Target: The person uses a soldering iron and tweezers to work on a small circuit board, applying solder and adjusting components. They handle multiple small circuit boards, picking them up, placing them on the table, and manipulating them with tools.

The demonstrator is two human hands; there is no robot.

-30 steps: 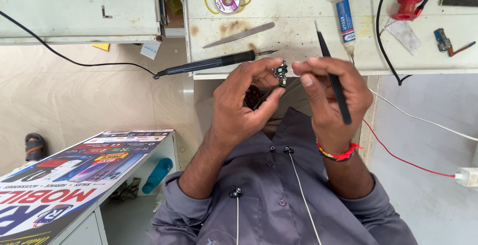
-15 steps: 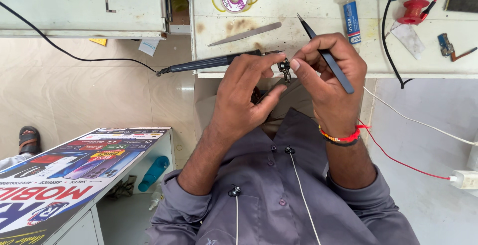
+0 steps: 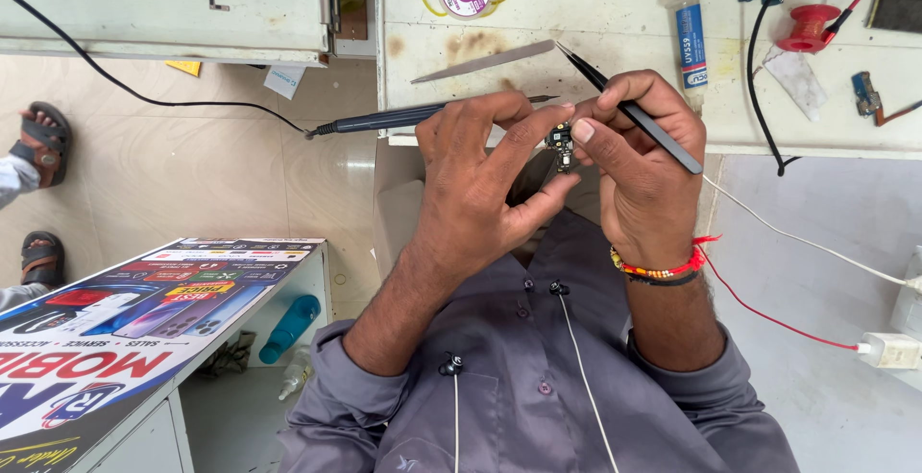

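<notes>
Tiny dark electronic part (image 3: 560, 143), light, stiff and likely easy to break, pinched by its edges between left hand (image 3: 480, 180) and right hand (image 3: 639, 161), with thin black tweezers (image 3: 629, 108), near the white bench (image 3: 595, 41).

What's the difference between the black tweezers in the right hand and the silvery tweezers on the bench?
The black tweezers are dark and held tilted in the right hand; the silvery tweezers are pale metal. The black pair is off the white bench, while the silvery pair lies flat there, untouched. Both are slim, pointed and set at a slant.
</notes>
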